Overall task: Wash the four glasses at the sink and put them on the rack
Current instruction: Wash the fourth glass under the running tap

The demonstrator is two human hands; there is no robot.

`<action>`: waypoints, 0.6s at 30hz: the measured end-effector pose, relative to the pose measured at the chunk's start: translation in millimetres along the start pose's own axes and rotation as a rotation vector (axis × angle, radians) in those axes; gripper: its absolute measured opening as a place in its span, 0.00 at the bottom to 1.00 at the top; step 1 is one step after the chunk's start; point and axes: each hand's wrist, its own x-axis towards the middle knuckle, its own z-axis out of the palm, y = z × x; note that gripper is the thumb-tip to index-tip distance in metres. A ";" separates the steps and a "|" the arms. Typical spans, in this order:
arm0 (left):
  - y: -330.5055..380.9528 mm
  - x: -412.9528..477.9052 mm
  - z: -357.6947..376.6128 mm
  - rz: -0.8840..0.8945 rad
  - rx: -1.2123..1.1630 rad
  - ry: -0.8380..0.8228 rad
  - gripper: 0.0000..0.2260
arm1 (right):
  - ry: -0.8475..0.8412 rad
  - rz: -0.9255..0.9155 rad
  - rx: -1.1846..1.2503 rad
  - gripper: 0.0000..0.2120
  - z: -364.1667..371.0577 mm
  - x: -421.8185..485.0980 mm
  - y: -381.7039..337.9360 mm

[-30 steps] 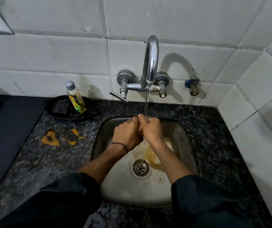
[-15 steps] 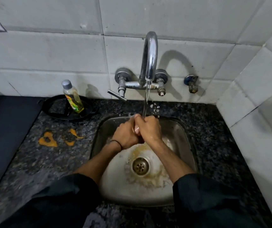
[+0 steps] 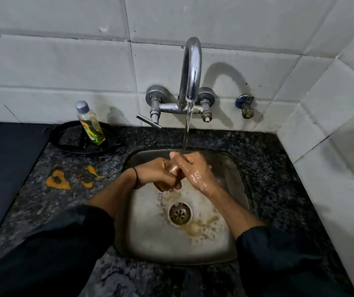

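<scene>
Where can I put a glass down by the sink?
The granite counter right of the sink, up to the tiled wall, is bare. On the left, the patch in front of the orange spill is free. Back-left is crowded: a black tray holds a bottle. The left hand and right hand grip the glass.

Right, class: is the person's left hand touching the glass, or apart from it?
Touching. The head view shows the left hand with its fingers curled round the glass over the sink.
</scene>
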 end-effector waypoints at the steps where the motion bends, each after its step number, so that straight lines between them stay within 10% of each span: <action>1: 2.2 1.1 0.6 -0.011 0.103 0.080 0.08 | 0.029 0.019 0.042 0.21 2.3 -0.3 2.3; 5: 0.4 16.0 29.0 0.073 0.857 0.656 0.21 | 0.307 0.284 0.159 0.25 20.8 16.3 1.4; 8: 6.3 12.1 24.1 0.009 0.351 0.357 0.17 | 0.361 0.194 -0.147 0.26 11.8 18.9 5.9; 11: 13.9 1.4 3.2 -0.057 -0.027 -0.063 0.08 | 0.175 0.006 0.036 0.27 0.2 8.7 10.2; 16: 4.4 14.3 30.3 -0.001 0.782 0.594 0.29 | 0.299 0.233 0.075 0.25 17.9 21.3 2.5; 18: -2.6 13.3 42.4 -0.008 0.619 0.584 0.31 | 0.252 0.276 -0.081 0.25 16.3 22.8 0.1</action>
